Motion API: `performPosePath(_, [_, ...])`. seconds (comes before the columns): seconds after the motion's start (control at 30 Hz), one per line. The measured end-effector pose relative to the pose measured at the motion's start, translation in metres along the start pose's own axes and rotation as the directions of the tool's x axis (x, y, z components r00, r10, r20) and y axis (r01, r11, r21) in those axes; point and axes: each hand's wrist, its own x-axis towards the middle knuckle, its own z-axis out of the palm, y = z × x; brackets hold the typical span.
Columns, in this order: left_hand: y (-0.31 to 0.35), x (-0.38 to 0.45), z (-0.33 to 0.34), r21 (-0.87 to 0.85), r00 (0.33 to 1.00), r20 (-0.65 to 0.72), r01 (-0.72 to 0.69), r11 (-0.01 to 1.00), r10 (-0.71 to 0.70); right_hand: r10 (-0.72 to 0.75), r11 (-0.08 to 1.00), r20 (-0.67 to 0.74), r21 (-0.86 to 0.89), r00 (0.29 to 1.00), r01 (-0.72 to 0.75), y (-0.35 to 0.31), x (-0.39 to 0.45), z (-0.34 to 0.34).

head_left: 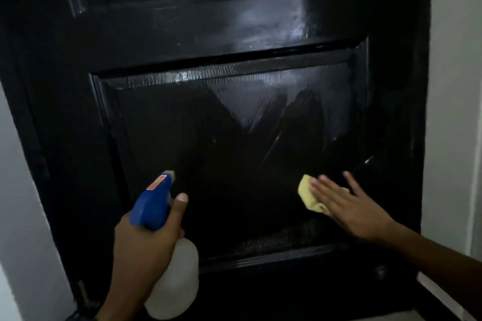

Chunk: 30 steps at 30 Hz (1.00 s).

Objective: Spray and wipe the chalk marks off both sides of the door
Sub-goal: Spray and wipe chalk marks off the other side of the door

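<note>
Nearest you, your left hand (146,240) grips the spray bottle (167,253) around its neck, forefinger raised beside the blue trigger head, nozzle aimed at the black door (182,34). Your right hand (349,203) lies flat with fingers straight, pressing a yellow cloth (310,195) against the lower recessed panel (208,138), low on its right side.

The panel shines with wet streaks above the cloth. In light this dim, I judge that faint chalk could pass for glare and get skipped, especially in the panel's grooves. The flat palm only pins the cloth, so a quick stroke could leave it behind or let it drop.

The trigger head carries a red-orange label (156,183); its writing is too blurred to read.
</note>
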Motion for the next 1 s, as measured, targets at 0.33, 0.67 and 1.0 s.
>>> performPosePath(0.33, [0.089, -0.044, 0.077, -0.115, 0.989, 0.139, 0.065, 0.991, -0.049, 0.853, -0.385, 0.501, 0.793, 0.148, -0.471, 0.131, -0.024, -0.166])
performPosePath(0.67, [0.165, -0.079, 0.075, -0.101, 0.995, 0.096, -0.004, 0.995, 0.014, 0.272, -0.960, 0.931, 0.247, 0.244, 0.130, 0.124, -0.038, -0.246])
performPosePath(1.0, [0.142, -0.066, 0.098, -0.148, 0.989, 0.147, -0.010, 0.989, 0.032, 0.532, -0.846, 0.834, 0.527, 0.145, 0.077, 0.128, 0.000, -0.249])
